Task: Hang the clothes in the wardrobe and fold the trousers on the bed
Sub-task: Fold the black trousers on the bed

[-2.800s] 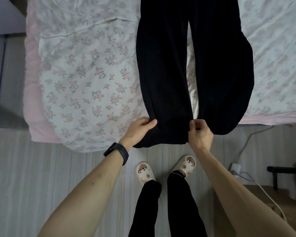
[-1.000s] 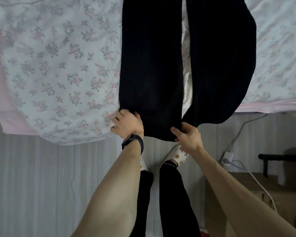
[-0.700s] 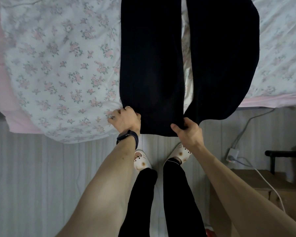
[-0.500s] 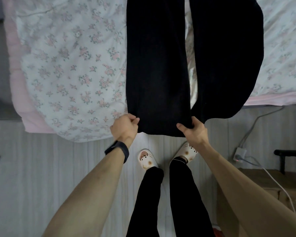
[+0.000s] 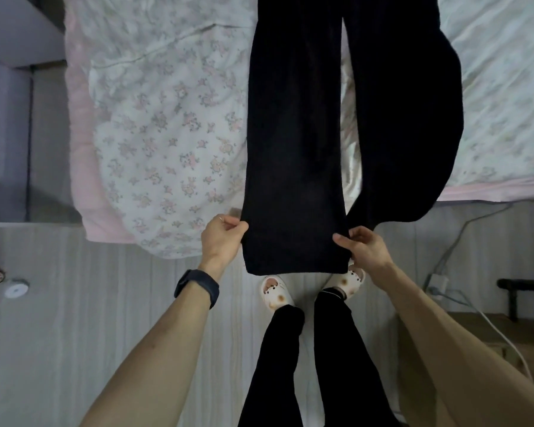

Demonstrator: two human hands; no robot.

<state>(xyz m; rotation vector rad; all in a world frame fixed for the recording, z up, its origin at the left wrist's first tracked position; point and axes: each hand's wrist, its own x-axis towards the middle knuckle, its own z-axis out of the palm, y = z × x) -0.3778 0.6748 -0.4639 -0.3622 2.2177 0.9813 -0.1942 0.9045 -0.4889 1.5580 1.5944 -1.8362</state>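
Black trousers (image 5: 293, 134) lie lengthwise on the bed (image 5: 167, 124), legs pointing toward me, with the hems hanging over the bed's near edge. The right leg of the trousers (image 5: 410, 118) lies apart from the left one, its end bunched at the edge. My left hand (image 5: 222, 238) pinches the left corner of the left leg's hem. My right hand (image 5: 363, 248) pinches the right corner of the same hem. The hem is stretched flat between both hands, above the floor.
A floral quilt (image 5: 154, 167) covers the left of the bed. My slippered feet (image 5: 275, 292) stand on the pale wood floor. A white cable and plug (image 5: 438, 280) lie at the right beside a wooden box (image 5: 487, 340). A small white disc (image 5: 16, 288) lies at the left.
Both hands kept hold of the left leg's hem and drew it toward me, off the bed edge. The hem now hangs lower and flatter, and my view has shifted back.
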